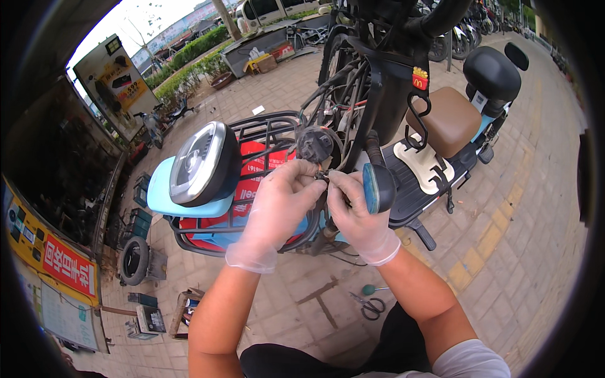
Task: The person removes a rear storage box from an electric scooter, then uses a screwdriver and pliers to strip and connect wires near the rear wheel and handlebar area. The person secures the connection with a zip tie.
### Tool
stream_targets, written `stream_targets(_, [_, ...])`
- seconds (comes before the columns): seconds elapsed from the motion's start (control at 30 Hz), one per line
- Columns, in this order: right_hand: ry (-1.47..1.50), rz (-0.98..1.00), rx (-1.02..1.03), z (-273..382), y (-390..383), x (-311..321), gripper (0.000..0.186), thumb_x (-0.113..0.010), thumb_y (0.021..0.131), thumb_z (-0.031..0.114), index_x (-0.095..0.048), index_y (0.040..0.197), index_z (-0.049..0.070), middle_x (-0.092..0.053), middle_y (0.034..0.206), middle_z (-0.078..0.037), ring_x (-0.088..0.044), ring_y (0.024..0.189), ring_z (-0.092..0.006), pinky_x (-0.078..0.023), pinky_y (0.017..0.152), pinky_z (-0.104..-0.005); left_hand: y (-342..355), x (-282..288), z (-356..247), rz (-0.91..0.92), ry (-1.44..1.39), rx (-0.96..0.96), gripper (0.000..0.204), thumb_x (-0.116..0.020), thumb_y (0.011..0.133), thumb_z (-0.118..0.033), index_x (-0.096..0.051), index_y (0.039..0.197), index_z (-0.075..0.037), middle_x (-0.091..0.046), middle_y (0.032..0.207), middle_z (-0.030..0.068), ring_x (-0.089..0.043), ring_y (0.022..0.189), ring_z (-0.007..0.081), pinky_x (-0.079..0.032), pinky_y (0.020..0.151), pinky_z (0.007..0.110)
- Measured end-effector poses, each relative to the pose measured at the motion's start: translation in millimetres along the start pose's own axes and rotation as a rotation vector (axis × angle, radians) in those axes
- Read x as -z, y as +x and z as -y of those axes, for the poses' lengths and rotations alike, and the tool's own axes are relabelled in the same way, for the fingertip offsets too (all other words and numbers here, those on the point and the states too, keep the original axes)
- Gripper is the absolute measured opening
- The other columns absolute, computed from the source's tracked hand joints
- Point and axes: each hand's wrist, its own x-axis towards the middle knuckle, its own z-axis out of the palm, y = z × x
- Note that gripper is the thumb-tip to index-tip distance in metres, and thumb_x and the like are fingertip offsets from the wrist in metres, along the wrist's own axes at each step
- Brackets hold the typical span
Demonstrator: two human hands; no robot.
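Observation:
Both my hands wear thin translucent gloves and meet in front of an electric scooter's opened front end. My left hand is closed in a pinch on thin wires. Fingertips of my right hand pinch the same small bundle from the other side; its exact ends are hidden between the fingers. Just above hangs a round dark housing among loose cables. Beside my right hand is a blue-faced, black-backed rounded part. A detached headlight with a light blue cover rests on the black wire basket, left of my left hand.
On the paving below lie scissors and a green-handled tool. The scooter's brown seat stands to the right. A tyre, old batteries and a yellow-and-red sign board are at the left.

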Motion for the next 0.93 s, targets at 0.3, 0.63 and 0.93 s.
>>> stream_targets(0.3, [-0.044,-0.001,0.000,-0.3,2.3,-3.0,0.031,-0.072,0.074,-0.004,-0.063,0.103,0.006,-0.061,0.077,-0.007,-0.060,0.063,-0.0244,-0.049,0.054,-0.0355,0.6,-6.6,11.3,-0.089,0.212,-0.192,0.022,-0.070,0.085,-0.001,-0.064,0.106,0.005,-0.062,0.078,0.0019,-0.056,0.066,0.0063,-0.050,0.062,0.023])
stream_targets(0.63, [-0.035,0.002,-0.020,-1.2,4.8,-3.2,0.031,-0.072,0.072,-0.001,-0.064,0.100,0.007,-0.058,0.075,-0.006,-0.058,0.062,-0.0254,-0.048,0.053,-0.0368,-1.7,-7.7,8.6,-0.102,0.216,-0.181,0.023,-0.070,0.085,0.001,-0.064,0.106,0.005,-0.063,0.079,0.0024,-0.056,0.067,0.0064,-0.051,0.063,0.023])
stream_targets(0.93, [-0.014,0.034,0.004,-1.7,5.6,-1.2,0.035,-0.069,0.074,-0.012,-0.064,0.104,0.005,-0.058,0.076,-0.007,-0.058,0.062,-0.0203,-0.046,0.054,-0.0319,-0.5,-7.5,10.6,-0.099,0.221,-0.201,0.023,-0.069,0.085,0.001,-0.064,0.108,0.005,-0.063,0.080,0.0024,-0.056,0.068,0.0063,-0.051,0.063,0.023])
